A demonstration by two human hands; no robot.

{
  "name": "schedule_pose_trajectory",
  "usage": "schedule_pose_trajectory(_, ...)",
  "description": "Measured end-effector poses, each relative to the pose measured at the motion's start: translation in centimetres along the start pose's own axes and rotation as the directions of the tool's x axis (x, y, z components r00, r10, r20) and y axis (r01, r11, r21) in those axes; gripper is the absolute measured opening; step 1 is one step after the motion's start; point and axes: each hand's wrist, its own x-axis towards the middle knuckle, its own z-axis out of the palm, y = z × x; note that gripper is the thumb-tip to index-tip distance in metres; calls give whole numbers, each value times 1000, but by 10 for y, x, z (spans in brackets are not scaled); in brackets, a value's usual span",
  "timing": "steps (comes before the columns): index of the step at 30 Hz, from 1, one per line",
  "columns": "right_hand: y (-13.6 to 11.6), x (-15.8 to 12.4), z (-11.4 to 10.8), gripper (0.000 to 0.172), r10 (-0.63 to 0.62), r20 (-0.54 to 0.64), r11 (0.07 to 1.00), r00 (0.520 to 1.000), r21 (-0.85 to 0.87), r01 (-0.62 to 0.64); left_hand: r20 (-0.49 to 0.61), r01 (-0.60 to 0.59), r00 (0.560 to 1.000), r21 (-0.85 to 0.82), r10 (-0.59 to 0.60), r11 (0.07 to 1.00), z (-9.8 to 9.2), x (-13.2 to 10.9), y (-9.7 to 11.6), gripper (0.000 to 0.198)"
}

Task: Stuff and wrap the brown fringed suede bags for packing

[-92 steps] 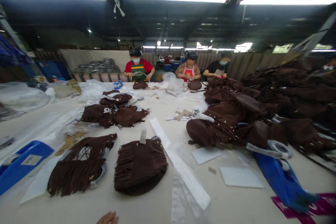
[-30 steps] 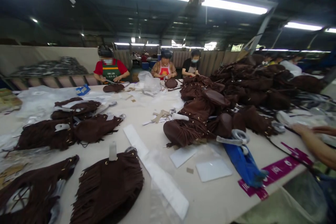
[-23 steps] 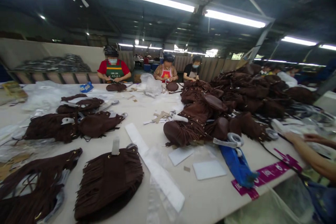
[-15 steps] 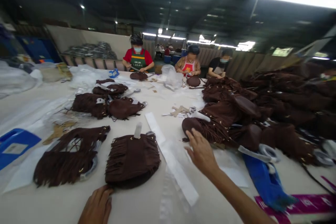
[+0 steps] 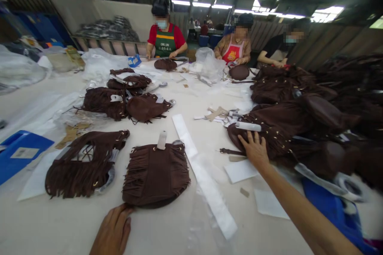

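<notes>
My right hand (image 5: 255,150) reaches across the white table (image 5: 44,231) and lies with spread fingers on a brown fringed suede bag (image 5: 263,131) at the edge of a big heap of such bags (image 5: 317,107). My left hand (image 5: 112,232) rests flat on the table near me, fingertips touching the bottom edge of another brown fringed bag (image 5: 156,173) that lies flat in front of me. A third fringed bag (image 5: 86,165) lies to its left.
A long white strip (image 5: 203,175) and white cards (image 5: 239,170) lie between the bags. A blue tray (image 5: 18,155) sits at the left, blue plastic (image 5: 332,203) at the right. Three people work at the table's far end, with more bags (image 5: 125,101) and clear plastic wrap (image 5: 209,65).
The view swung back from the right and dipped. My right hand has reached farther forward onto the fringed bag by the heap. My left hand stays at the near bag's edge.
</notes>
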Motion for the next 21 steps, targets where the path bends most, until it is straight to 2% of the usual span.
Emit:
schedule_pose_trajectory(3, -12, 2, -18, 50, 27, 22, 999, 999, 20, -28, 5, -10, 1000, -2, 10, 1000, -2, 3, -1, 24)
schedule_pose_trajectory(5, -27, -16, -40, 51, 8, 2, 998, 1000, 66, -8, 0, -12, 1000, -5, 12, 1000, -6, 3, 0, 25)
schedule_pose_trajectory(8, -62, -72, -76, 45, -50, -50, 967, 998, 248, 61, 10, -21, 1000, -43, 21, 999, -18, 1, 9, 26)
schedule_pose_trajectory(11, -102, -136, -97, 35, -165, -42, 853, 985, 496, 164, 4, -119, 993, -151, 121, 981, -30, 1, 43, 25)
schedule_pose_trajectory(13, -127, -166, -98, 35, -201, -33, 785, 979, 592, 181, 40, -235, 967, -259, 253, 937, -31, 8, 78, 28)
schedule_pose_trajectory(16, -156, -185, -83, 42, -156, -54, 753, 986, 639, 154, 63, -365, 910, -348, 411, 863, -19, 29, 134, 39)
schedule_pose_trajectory(19, -177, -186, -64, 48, -75, -102, 762, 992, 635, 123, 74, -383, 899, -344, 431, 858, 4, 53, 177, 51)
schedule_pose_trajectory(21, -188, -187, -55, 48, -7, -134, 763, 991, 640, 91, 83, -348, 915, -334, 395, 876, 23, 66, 192, 58)
